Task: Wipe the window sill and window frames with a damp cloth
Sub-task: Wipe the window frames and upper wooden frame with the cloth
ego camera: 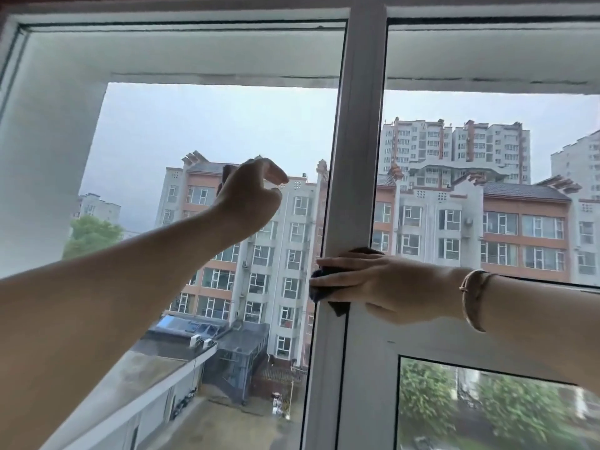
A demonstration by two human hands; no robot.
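My right hand (pixel 373 284) lies flat across the white vertical window frame post (pixel 357 157) and presses a dark blue cloth (pixel 339 308) against it, near where a horizontal frame bar (pixel 428 339) meets the post. The cloth's edges show under my fingertips and below my palm. My left hand (pixel 250 196) is raised in front of the left glass pane (pixel 194 125), with its fingers curled and the thumb towards the post. A small dark shape (pixel 227 173) shows behind its knuckles; I cannot tell what it is. The window sill is out of view.
The white top frame (pixel 181 17) runs across the upper edge, and the left frame side (pixel 9 60) stands at the far left. A smaller lower right pane (pixel 487 410) sits under the horizontal bar. Apartment blocks and trees lie outside. A bracelet (pixel 474 297) circles my right wrist.
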